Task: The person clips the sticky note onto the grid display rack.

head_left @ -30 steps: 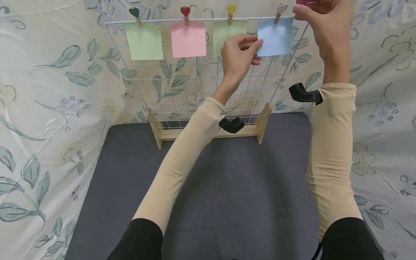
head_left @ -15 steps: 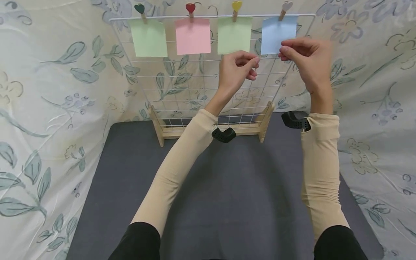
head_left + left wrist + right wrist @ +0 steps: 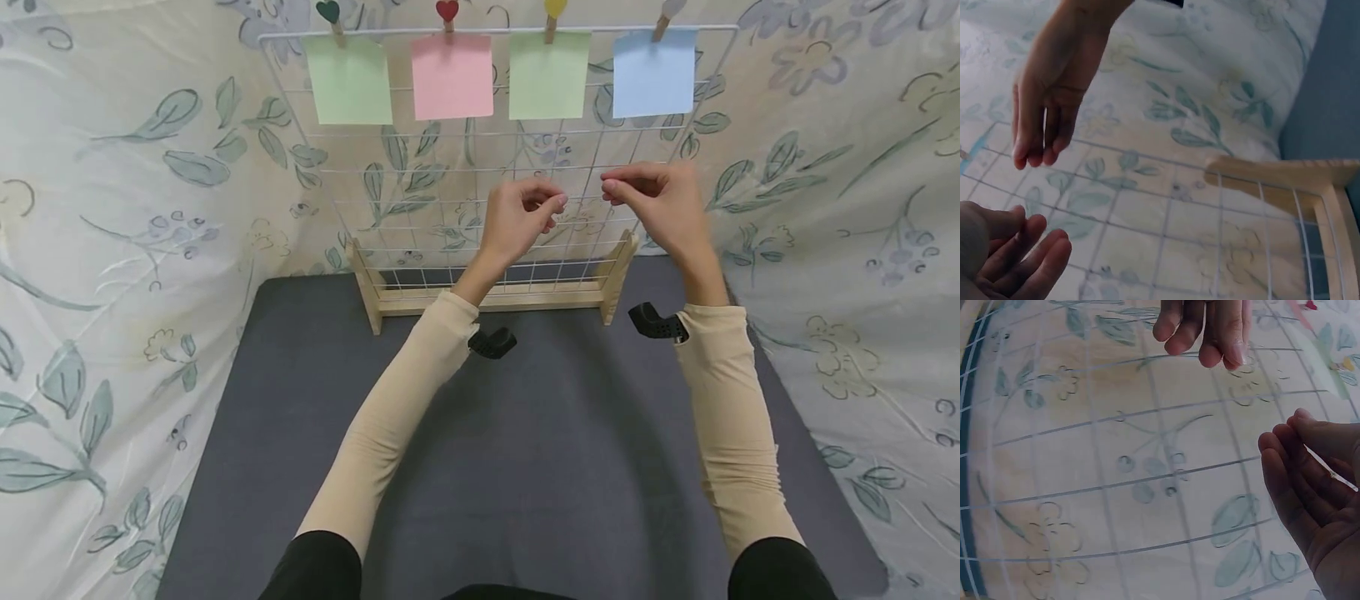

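A white wire grid rack [image 3: 480,171] stands in a wooden base [image 3: 491,300]. Along its top bar hang a green paper [image 3: 349,83], a pink paper [image 3: 452,79], another green paper [image 3: 549,79] and a blue paper [image 3: 654,77]. Small pegs with hearts fix them, among them a red heart peg [image 3: 447,15]. My left hand [image 3: 517,217] hovers before the grid below the second green paper, fingers loosely bent and holding nothing. My right hand [image 3: 660,200], below the blue paper, is also free of anything, its fingertips near the thumb. The wrist views show a gap between both hands.
A dark grey cloth [image 3: 540,433] covers the table in front of the rack. Behind and at the sides hangs a floral curtain [image 3: 120,275]. Each wrist wears a black camera, like the one on the right wrist [image 3: 656,321].
The right hand has come down and left from the top bar near the blue paper. The left hand has let go of the blue paper's edge and dropped lower.
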A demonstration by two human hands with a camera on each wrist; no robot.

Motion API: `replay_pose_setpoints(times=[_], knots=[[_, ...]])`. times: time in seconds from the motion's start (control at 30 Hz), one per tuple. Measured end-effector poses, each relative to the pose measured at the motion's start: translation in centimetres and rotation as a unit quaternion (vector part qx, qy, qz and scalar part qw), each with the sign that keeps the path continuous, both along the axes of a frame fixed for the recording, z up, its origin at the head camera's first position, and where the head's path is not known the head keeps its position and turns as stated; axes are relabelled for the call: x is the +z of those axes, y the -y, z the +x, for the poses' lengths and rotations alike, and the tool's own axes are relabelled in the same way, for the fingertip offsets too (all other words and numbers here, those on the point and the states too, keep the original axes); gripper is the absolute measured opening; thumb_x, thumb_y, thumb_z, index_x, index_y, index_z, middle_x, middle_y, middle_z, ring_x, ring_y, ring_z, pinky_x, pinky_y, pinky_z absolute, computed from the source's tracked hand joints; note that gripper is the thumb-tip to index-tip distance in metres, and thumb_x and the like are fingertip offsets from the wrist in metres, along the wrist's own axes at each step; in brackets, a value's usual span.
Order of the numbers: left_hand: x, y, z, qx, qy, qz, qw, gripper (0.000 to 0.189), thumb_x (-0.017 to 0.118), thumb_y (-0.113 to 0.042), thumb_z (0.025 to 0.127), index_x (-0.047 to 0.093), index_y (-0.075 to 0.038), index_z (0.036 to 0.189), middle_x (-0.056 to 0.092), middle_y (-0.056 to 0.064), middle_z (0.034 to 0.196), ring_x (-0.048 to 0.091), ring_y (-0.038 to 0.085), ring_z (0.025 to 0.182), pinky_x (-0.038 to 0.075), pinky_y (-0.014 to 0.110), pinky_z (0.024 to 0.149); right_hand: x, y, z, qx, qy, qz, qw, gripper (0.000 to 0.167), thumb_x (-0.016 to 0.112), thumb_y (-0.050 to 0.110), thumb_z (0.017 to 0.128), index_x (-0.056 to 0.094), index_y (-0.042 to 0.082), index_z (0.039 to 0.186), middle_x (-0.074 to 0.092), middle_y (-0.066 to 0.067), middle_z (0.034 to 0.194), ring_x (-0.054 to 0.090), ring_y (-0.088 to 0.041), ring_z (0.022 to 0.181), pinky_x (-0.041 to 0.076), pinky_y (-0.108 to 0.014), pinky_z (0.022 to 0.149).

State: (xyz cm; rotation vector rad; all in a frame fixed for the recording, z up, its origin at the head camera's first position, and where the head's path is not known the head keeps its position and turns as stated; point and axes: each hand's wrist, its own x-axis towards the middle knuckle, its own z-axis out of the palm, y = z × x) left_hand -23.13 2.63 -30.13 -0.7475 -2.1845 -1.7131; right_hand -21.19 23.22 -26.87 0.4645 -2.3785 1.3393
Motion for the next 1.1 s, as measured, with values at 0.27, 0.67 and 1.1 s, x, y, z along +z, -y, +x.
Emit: replay_pose_setpoints(times=[0.27, 0.67, 1.1], knots=[[-2.8, 1.6, 0.3, 0.054, -0.048, -0.127, 0.9893, 0.019, 0.065, -0.015, 0.096, 0.073, -0.001, 0.106, 0.074, 0.01, 0.093, 0.064, 0.015, 0.073, 0.053, 0.019, 0.065, -2.8, 0.1, 0.6, -0.001, 0.022, 0.104, 0.9943, 0.026, 0.068, 0.019, 0.095, 0.073, 0.0, 0.111, 0.071, -0.016, 0.108, 0.064, -0.002, 0.085, 0.05, -0.009, 0.074], [-6.7, 3.3, 2.4, 0.071, -0.049, -0.266, 0.9601, 0.039, 0.066, -0.027, 0.096, 0.063, -0.005, 0.128, 0.068, 0.01, 0.119, 0.065, 0.023, 0.107, 0.057, 0.034, 0.09, -6.5, 0.2, 1.5, 0.009, 0.068, 0.165, 0.9839, 0.043, 0.075, 0.019, 0.089, 0.064, -0.002, 0.125, 0.061, -0.021, 0.127, 0.056, -0.037, 0.118, 0.049, -0.055, 0.099], [-12.1, 5.5, 4.5, 0.093, -0.054, -0.356, 0.9283, 0.066, 0.06, -0.044, 0.097, 0.039, -0.009, 0.149, 0.043, 0.012, 0.15, 0.042, 0.032, 0.135, 0.037, 0.051, 0.113, -10.2, 0.1, 3.7, -0.031, 0.138, 0.268, 0.9529, 0.085, 0.081, 0.042, 0.08, 0.044, 0.001, 0.145, 0.033, -0.024, 0.151, 0.035, -0.047, 0.135, 0.036, -0.069, 0.104]])
